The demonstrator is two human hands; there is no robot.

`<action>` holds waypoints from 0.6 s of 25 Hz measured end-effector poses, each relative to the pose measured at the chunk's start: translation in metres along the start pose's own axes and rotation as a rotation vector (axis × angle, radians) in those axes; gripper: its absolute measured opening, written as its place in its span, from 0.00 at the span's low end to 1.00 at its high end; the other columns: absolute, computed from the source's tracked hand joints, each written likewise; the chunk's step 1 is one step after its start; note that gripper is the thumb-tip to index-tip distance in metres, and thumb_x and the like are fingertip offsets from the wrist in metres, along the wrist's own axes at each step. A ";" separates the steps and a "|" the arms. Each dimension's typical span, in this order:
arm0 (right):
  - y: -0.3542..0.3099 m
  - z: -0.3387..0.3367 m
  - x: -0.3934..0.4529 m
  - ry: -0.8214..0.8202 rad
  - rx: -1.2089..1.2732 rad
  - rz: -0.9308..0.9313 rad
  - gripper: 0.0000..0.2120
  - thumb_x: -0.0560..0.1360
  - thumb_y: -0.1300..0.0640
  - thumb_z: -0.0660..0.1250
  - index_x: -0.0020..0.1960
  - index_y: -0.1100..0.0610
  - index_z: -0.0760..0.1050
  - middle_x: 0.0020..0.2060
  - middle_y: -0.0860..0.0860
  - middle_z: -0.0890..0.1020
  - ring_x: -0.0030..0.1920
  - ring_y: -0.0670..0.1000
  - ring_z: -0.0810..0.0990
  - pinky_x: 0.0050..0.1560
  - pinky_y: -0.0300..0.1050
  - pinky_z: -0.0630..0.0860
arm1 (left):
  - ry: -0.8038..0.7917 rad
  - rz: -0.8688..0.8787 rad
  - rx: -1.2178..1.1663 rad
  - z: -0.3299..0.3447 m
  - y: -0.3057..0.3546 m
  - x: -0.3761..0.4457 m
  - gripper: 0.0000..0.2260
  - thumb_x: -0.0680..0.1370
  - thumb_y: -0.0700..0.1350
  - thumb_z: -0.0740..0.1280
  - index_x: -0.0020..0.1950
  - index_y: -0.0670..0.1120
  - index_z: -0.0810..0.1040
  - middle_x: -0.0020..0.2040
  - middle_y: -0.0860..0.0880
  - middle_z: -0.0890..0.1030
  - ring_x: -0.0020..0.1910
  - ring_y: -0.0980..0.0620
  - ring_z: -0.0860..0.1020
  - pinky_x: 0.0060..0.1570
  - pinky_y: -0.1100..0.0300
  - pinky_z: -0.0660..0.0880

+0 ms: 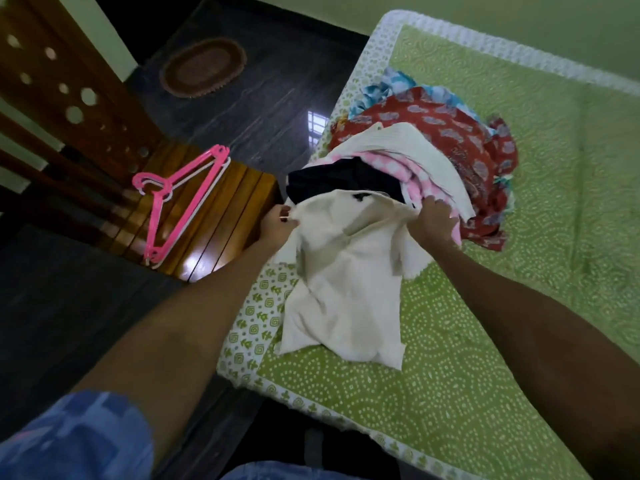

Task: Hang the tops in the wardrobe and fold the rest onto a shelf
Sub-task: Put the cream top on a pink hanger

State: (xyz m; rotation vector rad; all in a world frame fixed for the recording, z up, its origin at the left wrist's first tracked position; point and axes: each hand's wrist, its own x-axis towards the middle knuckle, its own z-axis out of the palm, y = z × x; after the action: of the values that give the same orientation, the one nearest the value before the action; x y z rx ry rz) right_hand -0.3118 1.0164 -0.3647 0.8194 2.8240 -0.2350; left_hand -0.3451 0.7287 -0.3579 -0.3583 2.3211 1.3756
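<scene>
Two bare forearms reach out from the bottom of the view, over a blue sleeve (79, 441) cut off at the lower left corner. Both hands hold one cream top (346, 278), which hangs from them down onto the near part of the bed (450, 393) with its green dotted cover. The left hand (278, 225) pinches the top's left shoulder edge between thumb and fingers, at the bed's left edge. The right hand (433, 220) grips the other shoulder, fingers curled into the cloth, so the fingertips are hidden. The top's lower hem lies crumpled on the cover, and a dark label shows inside its neck.

Just beyond the hands sits the pile (433, 161) of clothes on the bed: a black piece (343, 183) touching the top's collar, pink checked cloth (408, 174) under a cream ribbed piece, then a red printed garment (460, 140), with blue fabric (398, 84) at the back. What kind of garment each one is cannot be told, since they overlap.

Left of the bed stands a wooden slatted bench (221, 209) with pink hangers (180, 199) lying stacked on it; their number is hard to make out. Farther off, an oval mat (202, 67) lies on the dark floor, and a carved wooden panel (62, 84) is cut off at the upper left.
</scene>
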 end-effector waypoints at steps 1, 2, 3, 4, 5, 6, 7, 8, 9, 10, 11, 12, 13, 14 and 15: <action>-0.014 0.012 0.002 -0.015 0.022 -0.017 0.22 0.71 0.59 0.66 0.63 0.61 0.66 0.60 0.60 0.72 0.63 0.62 0.69 0.61 0.58 0.65 | -0.018 -0.027 -0.007 0.002 -0.001 0.011 0.18 0.74 0.37 0.68 0.62 0.37 0.71 0.60 0.40 0.75 0.59 0.42 0.73 0.55 0.52 0.72; -0.032 0.022 0.000 -0.062 0.056 -0.052 0.23 0.71 0.59 0.66 0.64 0.61 0.65 0.61 0.60 0.70 0.64 0.62 0.68 0.62 0.58 0.64 | -0.041 -0.047 0.000 -0.001 -0.005 0.019 0.19 0.74 0.37 0.68 0.64 0.38 0.70 0.62 0.40 0.74 0.61 0.42 0.73 0.56 0.52 0.72; -0.055 0.038 0.000 -0.109 0.101 -0.099 0.22 0.72 0.60 0.66 0.64 0.61 0.66 0.62 0.60 0.69 0.64 0.61 0.67 0.62 0.57 0.64 | -0.055 -0.077 -0.005 -0.008 -0.014 0.030 0.19 0.74 0.36 0.67 0.64 0.38 0.70 0.62 0.41 0.74 0.61 0.43 0.73 0.56 0.53 0.72; -0.080 0.054 -0.001 -0.147 0.141 -0.156 0.19 0.73 0.60 0.65 0.63 0.61 0.68 0.61 0.59 0.69 0.64 0.60 0.68 0.62 0.55 0.64 | -0.057 -0.094 -0.008 -0.019 -0.024 0.039 0.18 0.75 0.36 0.66 0.64 0.38 0.70 0.61 0.42 0.74 0.60 0.44 0.73 0.54 0.54 0.71; -0.108 0.068 -0.003 -0.179 0.183 -0.219 0.17 0.73 0.61 0.65 0.60 0.61 0.70 0.60 0.60 0.71 0.63 0.60 0.69 0.61 0.52 0.65 | -0.034 -0.108 -0.010 -0.034 -0.038 0.047 0.17 0.75 0.37 0.66 0.63 0.39 0.71 0.60 0.44 0.75 0.59 0.46 0.73 0.52 0.57 0.70; -0.139 0.080 -0.006 -0.207 0.227 -0.297 0.14 0.73 0.61 0.65 0.58 0.62 0.72 0.58 0.60 0.72 0.61 0.60 0.71 0.59 0.50 0.66 | 0.005 -0.110 -0.003 -0.052 -0.051 0.054 0.16 0.75 0.37 0.65 0.63 0.39 0.71 0.58 0.45 0.75 0.58 0.48 0.73 0.52 0.59 0.69; -0.171 0.092 -0.009 -0.246 0.268 -0.369 0.12 0.73 0.62 0.65 0.55 0.64 0.74 0.55 0.61 0.74 0.58 0.60 0.73 0.56 0.48 0.67 | 0.067 -0.116 -0.003 -0.072 -0.069 0.064 0.16 0.75 0.38 0.65 0.62 0.39 0.72 0.57 0.44 0.76 0.57 0.47 0.74 0.54 0.59 0.70; -0.206 0.104 -0.012 -0.292 0.299 -0.433 0.09 0.73 0.63 0.64 0.52 0.65 0.76 0.52 0.62 0.76 0.55 0.60 0.74 0.54 0.47 0.68 | 0.136 -0.120 -0.019 -0.092 -0.090 0.075 0.14 0.75 0.39 0.65 0.61 0.39 0.73 0.56 0.43 0.76 0.56 0.46 0.74 0.57 0.56 0.72; -0.239 0.114 -0.014 -0.344 0.313 -0.488 0.07 0.73 0.64 0.64 0.49 0.66 0.77 0.49 0.63 0.77 0.52 0.61 0.76 0.50 0.47 0.68 | 0.205 -0.135 -0.040 -0.113 -0.110 0.086 0.13 0.75 0.37 0.64 0.60 0.38 0.74 0.56 0.42 0.77 0.56 0.45 0.75 0.60 0.52 0.72; -0.270 0.125 -0.017 -0.391 0.314 -0.538 0.07 0.74 0.64 0.63 0.45 0.67 0.78 0.47 0.64 0.79 0.50 0.61 0.77 0.46 0.46 0.68 | 0.270 -0.158 -0.035 -0.131 -0.131 0.096 0.13 0.75 0.35 0.63 0.59 0.36 0.74 0.55 0.40 0.76 0.56 0.44 0.75 0.60 0.49 0.71; -0.305 0.138 -0.020 -0.445 0.316 -0.573 0.08 0.74 0.63 0.62 0.43 0.67 0.78 0.44 0.64 0.80 0.48 0.61 0.78 0.42 0.45 0.67 | 0.337 -0.197 -0.004 -0.151 -0.158 0.111 0.13 0.75 0.34 0.62 0.58 0.34 0.74 0.55 0.37 0.76 0.57 0.41 0.75 0.60 0.49 0.71; -0.340 0.152 -0.023 -0.499 0.325 -0.589 0.08 0.75 0.63 0.62 0.43 0.67 0.77 0.43 0.64 0.80 0.46 0.60 0.78 0.40 0.43 0.65 | 0.388 -0.246 0.027 -0.171 -0.178 0.123 0.13 0.75 0.34 0.61 0.59 0.33 0.74 0.56 0.35 0.76 0.57 0.40 0.75 0.59 0.49 0.71; -0.372 0.167 -0.026 -0.548 0.353 -0.582 0.08 0.75 0.63 0.62 0.42 0.68 0.77 0.40 0.63 0.80 0.42 0.58 0.79 0.38 0.42 0.64 | 0.427 -0.298 0.042 -0.188 -0.199 0.135 0.13 0.76 0.34 0.60 0.60 0.34 0.73 0.55 0.34 0.76 0.56 0.39 0.75 0.58 0.49 0.72; -0.401 0.181 -0.028 -0.600 0.403 -0.543 0.09 0.75 0.63 0.63 0.41 0.68 0.77 0.37 0.62 0.80 0.37 0.53 0.79 0.35 0.41 0.65 | 0.447 -0.335 0.051 -0.204 -0.218 0.147 0.13 0.76 0.36 0.60 0.60 0.35 0.73 0.54 0.35 0.77 0.54 0.40 0.76 0.55 0.49 0.73; -0.428 0.198 -0.028 -0.651 0.471 -0.476 0.10 0.75 0.62 0.63 0.39 0.67 0.77 0.34 0.60 0.80 0.30 0.47 0.78 0.33 0.38 0.69 | 0.460 -0.361 0.059 -0.217 -0.235 0.159 0.12 0.77 0.37 0.59 0.58 0.36 0.74 0.52 0.36 0.77 0.51 0.41 0.77 0.53 0.49 0.74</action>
State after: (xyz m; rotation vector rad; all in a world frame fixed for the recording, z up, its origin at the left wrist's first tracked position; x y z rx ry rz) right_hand -0.4937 0.6044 -0.5084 0.0668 2.2957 -1.0495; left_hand -0.4335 0.4242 -0.5223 -1.1144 2.4719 1.1296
